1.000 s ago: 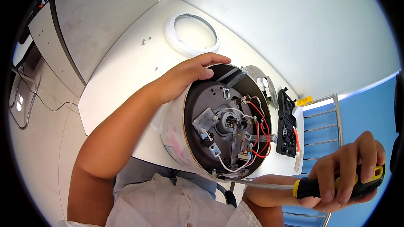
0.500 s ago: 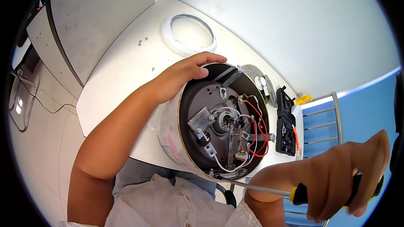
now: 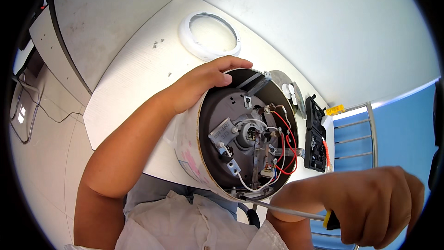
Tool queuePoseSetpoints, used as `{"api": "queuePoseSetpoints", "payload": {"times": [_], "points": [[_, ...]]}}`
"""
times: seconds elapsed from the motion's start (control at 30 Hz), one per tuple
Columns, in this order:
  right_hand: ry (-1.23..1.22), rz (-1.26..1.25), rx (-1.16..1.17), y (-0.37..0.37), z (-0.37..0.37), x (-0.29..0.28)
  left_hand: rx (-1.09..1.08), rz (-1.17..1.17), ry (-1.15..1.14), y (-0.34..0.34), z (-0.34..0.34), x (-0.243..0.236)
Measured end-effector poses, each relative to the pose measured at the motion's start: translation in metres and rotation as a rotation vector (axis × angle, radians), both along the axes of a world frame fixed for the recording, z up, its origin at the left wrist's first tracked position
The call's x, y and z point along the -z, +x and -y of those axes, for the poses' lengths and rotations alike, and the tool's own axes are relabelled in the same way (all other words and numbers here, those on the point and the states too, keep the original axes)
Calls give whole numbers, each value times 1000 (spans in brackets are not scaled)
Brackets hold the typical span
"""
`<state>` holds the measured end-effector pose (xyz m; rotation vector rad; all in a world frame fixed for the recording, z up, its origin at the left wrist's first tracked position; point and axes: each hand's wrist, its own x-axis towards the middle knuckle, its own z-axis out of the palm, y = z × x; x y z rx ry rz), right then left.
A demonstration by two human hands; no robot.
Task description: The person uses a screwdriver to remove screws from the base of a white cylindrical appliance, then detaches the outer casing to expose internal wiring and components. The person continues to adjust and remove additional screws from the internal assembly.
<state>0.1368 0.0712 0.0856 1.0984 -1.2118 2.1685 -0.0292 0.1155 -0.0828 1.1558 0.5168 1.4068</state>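
A rice cooker (image 3: pixel 188 155) with a pink floral side is tipped so that its open underside faces me. Inside it are red and white wires, a metal bracket, and a grey base plate (image 3: pixel 226 106). My left hand (image 3: pixel 203 83) grips the upper left of its rim, the thumb lying over the edge. In my right hand (image 3: pixel 374 203), at the lower right, is a screwdriver (image 3: pixel 289 210) with a yellow and black handle, mostly hidden by the closed fingers. Its long shaft reaches left to the bracket at the cooker's near rim; the tip's exact contact is too small to tell.
On the white table (image 3: pixel 134 92) a white ring (image 3: pixel 186 37) lies beyond the cooker, with several small screws (image 3: pixel 156 44) to its left. Right of the cooker are a round metal plate (image 3: pixel 299 102) and an open black tool case (image 3: pixel 315 134). A metal rack (image 3: pixel 373 134) stands farther right.
My right hand has turned and its fingers have closed more tightly round the screwdriver handle. The screwdriver tip stays at the near rim. My left hand keeps its hold.
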Motion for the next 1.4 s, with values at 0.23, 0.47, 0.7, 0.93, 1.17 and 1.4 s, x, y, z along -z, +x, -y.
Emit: {"api": "queuePoseSetpoints", "payload": {"times": [0.23,0.47,0.7,0.93,1.17,1.4], "points": [[100,231,409,35,6,-11,-2,-6,25,-1,0,1],[-10,279,1043,61,23,-12,10,0,11,-3,0,3],[49,75,126,17,6,-5,5,-14,13,-2,1,1],[-28,105,402,6,19,1,15,12,14,-3,-1,3],[98,225,1078,32,30,-4,12,-11,31,-4,1,3],[-44,112,679,23,22,-4,1,-24,34,-4,1,3]]}}
